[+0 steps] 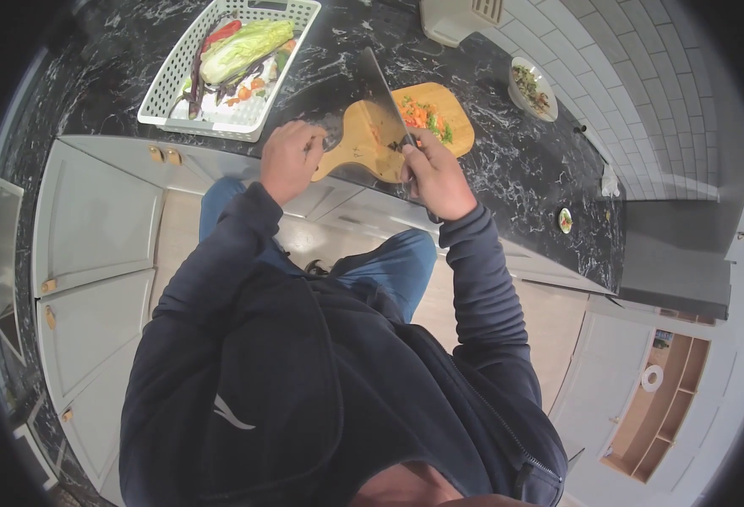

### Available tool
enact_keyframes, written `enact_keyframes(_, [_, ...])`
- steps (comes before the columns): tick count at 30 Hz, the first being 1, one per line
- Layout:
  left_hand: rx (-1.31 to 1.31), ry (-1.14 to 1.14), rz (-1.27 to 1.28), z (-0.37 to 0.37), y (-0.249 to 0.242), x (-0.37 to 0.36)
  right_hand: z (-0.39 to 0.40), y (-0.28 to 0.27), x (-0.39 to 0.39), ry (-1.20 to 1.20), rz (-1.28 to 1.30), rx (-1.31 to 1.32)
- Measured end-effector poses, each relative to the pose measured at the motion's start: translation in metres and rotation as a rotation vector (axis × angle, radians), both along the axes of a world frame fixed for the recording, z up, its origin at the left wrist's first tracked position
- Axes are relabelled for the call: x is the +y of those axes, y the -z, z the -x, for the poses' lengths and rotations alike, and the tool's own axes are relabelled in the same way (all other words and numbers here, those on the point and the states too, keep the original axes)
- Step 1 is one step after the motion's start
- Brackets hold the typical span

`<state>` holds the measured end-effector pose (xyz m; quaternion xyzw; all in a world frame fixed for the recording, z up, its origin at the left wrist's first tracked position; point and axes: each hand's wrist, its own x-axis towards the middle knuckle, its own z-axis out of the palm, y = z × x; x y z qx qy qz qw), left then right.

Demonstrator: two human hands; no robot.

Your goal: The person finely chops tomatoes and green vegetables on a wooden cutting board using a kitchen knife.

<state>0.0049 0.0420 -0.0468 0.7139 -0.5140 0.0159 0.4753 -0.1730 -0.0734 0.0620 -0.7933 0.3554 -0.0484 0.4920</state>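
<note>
My right hand (438,179) grips a large kitchen knife (382,89), its wide blade pointing up and away over the board. Beneath it lies a wooden cutting board (455,108) at the counter's edge. Chopped orange and green vegetables (423,117) are heaped on the board's right part, and a few small bits lie near the blade. Beside the board's left end is my left hand (290,159), fingers curled and thumb close to them. Whether anything small is between those fingers cannot be made out.
A white perforated basket (258,127) holding a lettuce head (245,52) and other vegetables stands at the left. A white bowl of chopped food (531,88) and a small dish (566,220) are to the right. A cream-coloured block (452,21) stands at the back on the dark counter.
</note>
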Motion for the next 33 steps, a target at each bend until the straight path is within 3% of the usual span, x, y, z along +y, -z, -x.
enact_keyframes(3, [0.007, -0.003, -0.021, 0.000, -0.001, -0.001, 0.001, 0.005, -0.003, -0.034, 0.113, -0.004])
enact_keyframes(21, [0.072, -0.037, -0.047, 0.003, -0.002, 0.001, 0.002, -0.013, -0.006, -0.018, -0.009, 0.032])
enact_keyframes(27, [-0.042, -0.036, 0.110, 0.003, 0.004, -0.004, 0.001, 0.015, -0.012, -0.084, 0.128, -0.007])
enact_keyframes(33, [-0.088, -0.070, 0.111, 0.005, 0.003, -0.005, 0.005, -0.014, -0.008, -0.056, 0.051, 0.026])
